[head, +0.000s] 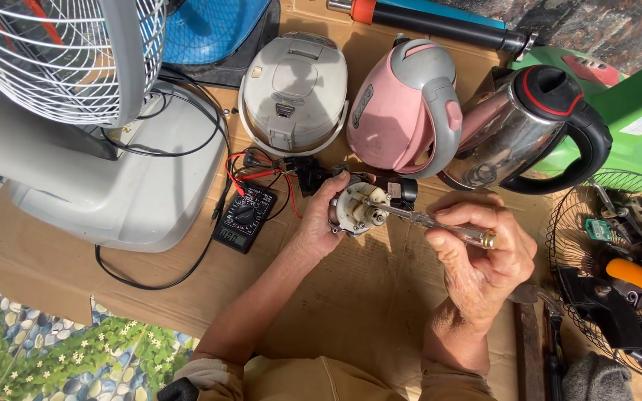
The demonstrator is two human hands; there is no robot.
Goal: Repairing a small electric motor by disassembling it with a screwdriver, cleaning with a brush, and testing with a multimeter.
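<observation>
Left hand (319,219) clamped around small white motor unit (357,209), held up over the cardboard sheet (351,297) mid-scene. Right hand (477,249) pinches clear-handled screwdriver (429,220), tip touching the motor face. Just left: black multimeter (244,217) flat on the cardboard, red/black leads tangled beside it. Far side, left to right: white rice cooker (293,93), pink kettle (408,108), steel kettle with black handle (525,130). Grey fan base (113,171) with its wire guard at far left. Open fan cage with parts inside at the right edge (618,267).
</observation>
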